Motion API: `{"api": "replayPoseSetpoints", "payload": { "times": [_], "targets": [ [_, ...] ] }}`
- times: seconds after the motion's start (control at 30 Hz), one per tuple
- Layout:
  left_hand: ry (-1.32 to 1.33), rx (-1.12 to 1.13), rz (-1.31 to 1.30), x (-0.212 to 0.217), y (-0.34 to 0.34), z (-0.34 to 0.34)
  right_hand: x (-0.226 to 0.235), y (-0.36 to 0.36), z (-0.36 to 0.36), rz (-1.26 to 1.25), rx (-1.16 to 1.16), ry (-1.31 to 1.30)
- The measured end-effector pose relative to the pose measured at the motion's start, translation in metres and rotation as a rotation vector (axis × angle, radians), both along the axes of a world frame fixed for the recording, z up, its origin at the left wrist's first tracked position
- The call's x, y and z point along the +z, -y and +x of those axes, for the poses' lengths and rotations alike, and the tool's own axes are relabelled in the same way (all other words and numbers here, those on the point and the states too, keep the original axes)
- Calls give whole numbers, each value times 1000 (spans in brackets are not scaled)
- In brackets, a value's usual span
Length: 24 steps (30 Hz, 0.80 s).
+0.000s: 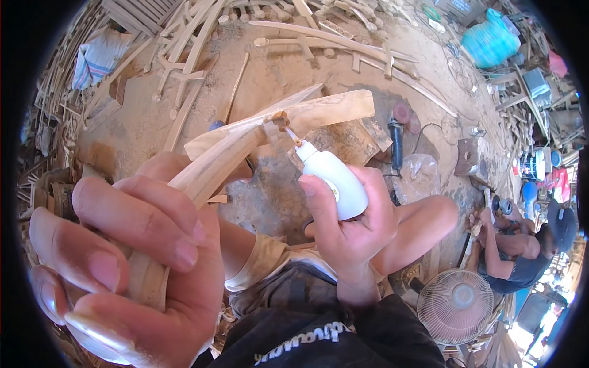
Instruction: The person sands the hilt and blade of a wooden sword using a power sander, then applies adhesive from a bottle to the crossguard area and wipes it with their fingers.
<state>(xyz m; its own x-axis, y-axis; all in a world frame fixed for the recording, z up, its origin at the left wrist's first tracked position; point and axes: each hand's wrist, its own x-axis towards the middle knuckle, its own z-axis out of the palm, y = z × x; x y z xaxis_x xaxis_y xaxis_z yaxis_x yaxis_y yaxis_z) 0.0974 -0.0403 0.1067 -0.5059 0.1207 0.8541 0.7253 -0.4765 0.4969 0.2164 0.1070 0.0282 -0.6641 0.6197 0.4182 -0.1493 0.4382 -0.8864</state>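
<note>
Close to the camera, my left hand (132, 264) is wrapped round a pale wooden sword-shaped piece (227, 159). A wooden crosspiece (334, 110) lies across its far end, with brown residue where the two meet. My right hand (362, 236) grips a small white squeeze bottle (337, 178), thumb on one side and fingers on the other. The bottle tilts toward the joint, and its thin brown-stained nozzle (298, 141) touches or nearly touches the brown spot; I cannot tell which. Part of the wood inside my left hand is hidden by the fingers.
Several wooden swords (334, 43) lie on the dusty ground ahead. An angle grinder (396, 144), a clear plastic bag (420, 178) and a wooden block (472, 159) lie to the right. At lower right stand a fan (455, 305) and, beyond it, a seated co-worker (521, 257) handling wood.
</note>
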Motion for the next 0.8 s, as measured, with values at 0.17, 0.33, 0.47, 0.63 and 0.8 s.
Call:
{"api": "replayPoseSetpoints", "payload": {
  "times": [0.17,0.33,0.47,0.63,0.8],
  "targets": [
    [6,-64,57,-5,2,-3,-9,4,3,-107,0,-1],
    [17,-17,93,-6,-6,-5,-14,-4,8,-278,-161,-110],
    [178,10,308,-6,-20,-7,-14,-7,13,-305,-126,-115],
    [-145,-74,1,1,-4,-37,-18,4,10,-234,-90,-68],
    [-85,146,91,-16,1,-18,-21,7,3,-124,-89,-88]
  ]
}}
